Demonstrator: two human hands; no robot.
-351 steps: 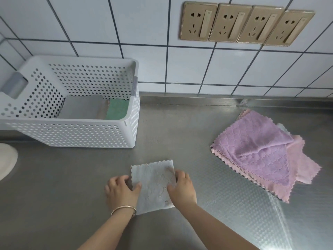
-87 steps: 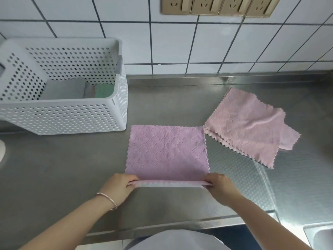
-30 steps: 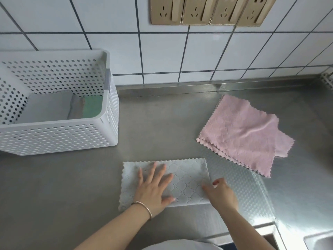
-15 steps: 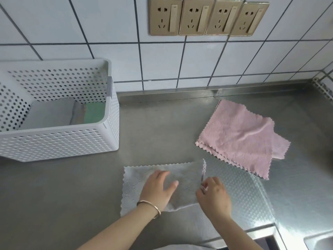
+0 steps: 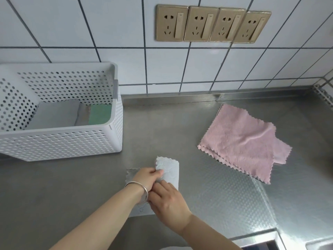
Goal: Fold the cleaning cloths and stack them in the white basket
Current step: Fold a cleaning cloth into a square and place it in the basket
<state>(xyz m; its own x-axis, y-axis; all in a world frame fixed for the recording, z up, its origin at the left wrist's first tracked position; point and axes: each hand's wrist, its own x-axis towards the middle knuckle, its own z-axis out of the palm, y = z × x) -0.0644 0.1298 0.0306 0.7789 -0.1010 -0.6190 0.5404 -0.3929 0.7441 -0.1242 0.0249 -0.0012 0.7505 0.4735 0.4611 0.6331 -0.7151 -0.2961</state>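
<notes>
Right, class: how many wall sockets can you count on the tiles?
4, side by side in a row high on the tiled wall: first socket, second socket, third socket, fourth socket. None appears hidden.

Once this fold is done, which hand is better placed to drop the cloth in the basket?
Probably the left hand: it already pinches the grey cloth and is on the basket side. The right hand lies farther from it.
</notes>
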